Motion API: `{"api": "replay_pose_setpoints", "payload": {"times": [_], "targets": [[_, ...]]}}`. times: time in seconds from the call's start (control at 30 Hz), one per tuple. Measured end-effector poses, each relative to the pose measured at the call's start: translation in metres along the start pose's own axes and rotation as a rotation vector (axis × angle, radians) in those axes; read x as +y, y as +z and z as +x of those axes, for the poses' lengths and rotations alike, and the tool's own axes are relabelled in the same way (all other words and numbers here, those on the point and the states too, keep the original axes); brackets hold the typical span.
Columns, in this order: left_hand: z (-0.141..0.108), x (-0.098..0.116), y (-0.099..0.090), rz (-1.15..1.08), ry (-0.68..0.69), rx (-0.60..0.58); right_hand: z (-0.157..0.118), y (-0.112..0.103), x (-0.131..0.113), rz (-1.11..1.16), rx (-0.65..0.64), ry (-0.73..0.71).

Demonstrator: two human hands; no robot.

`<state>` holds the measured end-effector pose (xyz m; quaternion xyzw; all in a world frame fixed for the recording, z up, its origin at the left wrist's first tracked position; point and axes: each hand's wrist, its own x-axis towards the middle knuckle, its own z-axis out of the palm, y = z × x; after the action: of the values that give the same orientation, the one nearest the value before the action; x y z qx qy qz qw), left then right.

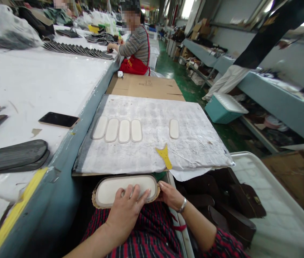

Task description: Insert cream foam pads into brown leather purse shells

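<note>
An oval piece [106,191] with a white flat face and a ruffled brown edge lies over my lap, just below the front edge of the white-covered board [152,157]. My left hand [129,206] rests on its white face, fingers spread and pressing down. At its right end, my right hand [169,195] pinches the ruffled edge between thumb and fingers. On the board, several small white oval pieces [124,131] lie side by side at the left, and one more oval [173,129] lies apart to the right. A yellow template [164,156] sits near the board's front edge.
On the left table [33,86] are a phone [59,119], dark strips [14,154] and a row of dark pieces [78,50]. A person [138,46] works at its far end; another stands at right. Beside my right arm, a white bin [272,190] holds dark brown pieces [232,215].
</note>
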<state>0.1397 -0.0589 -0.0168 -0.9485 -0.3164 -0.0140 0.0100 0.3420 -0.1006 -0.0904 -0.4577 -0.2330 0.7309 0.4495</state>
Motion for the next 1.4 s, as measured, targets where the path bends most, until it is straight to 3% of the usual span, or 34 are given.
{"api": "replay_pose_setpoints", "payload": {"times": [0.17,0.33,0.43,0.5,0.57,0.67,0.7,0.8,0.93,1.1,1.27,1.33,1.4], "targets": [[0.003,0.0,-0.005,-0.063,-0.013,-0.102,0.014,-0.014,-0.007,-0.116,-0.074,0.066],[0.006,0.008,-0.006,-0.14,-0.027,-0.157,0.017,-0.013,-0.034,-0.33,-0.152,0.169],[-0.002,0.005,-0.015,-0.269,-0.046,-0.172,0.011,-0.005,-0.045,-0.628,-0.106,0.138],[-0.016,-0.012,-0.021,-0.499,-0.055,-0.153,0.007,0.0,-0.044,-0.784,-0.027,0.059],[-0.035,-0.042,-0.024,-0.834,-0.228,-0.014,0.005,0.002,-0.039,-0.818,0.005,0.036],[-0.062,-0.091,-0.013,-1.378,-0.758,0.328,0.005,0.006,-0.035,-0.764,-0.015,0.109],[-0.068,-0.103,-0.006,-1.565,-0.828,0.316,0.005,0.008,-0.036,-0.728,-0.029,0.145],[-0.072,-0.119,0.023,-1.763,-0.816,0.188,0.004,0.012,-0.04,-0.58,-0.067,0.245],[-0.063,-0.113,0.042,-1.829,-0.76,0.111,0.006,0.007,-0.043,-0.473,-0.026,0.289],[-0.06,-0.119,0.033,-1.639,-0.683,0.002,0.006,0.009,-0.035,-0.622,0.048,0.262],[-0.055,-0.149,0.026,-1.477,-0.623,-0.288,0.004,0.01,-0.03,-0.876,0.186,0.138],[-0.041,-0.158,0.016,-1.282,-0.518,-0.273,0.009,0.004,-0.038,-0.913,0.301,0.04],[-0.016,-0.161,0.002,-1.091,-0.378,-0.222,0.022,0.0,-0.049,-0.811,0.333,-0.047]]}}
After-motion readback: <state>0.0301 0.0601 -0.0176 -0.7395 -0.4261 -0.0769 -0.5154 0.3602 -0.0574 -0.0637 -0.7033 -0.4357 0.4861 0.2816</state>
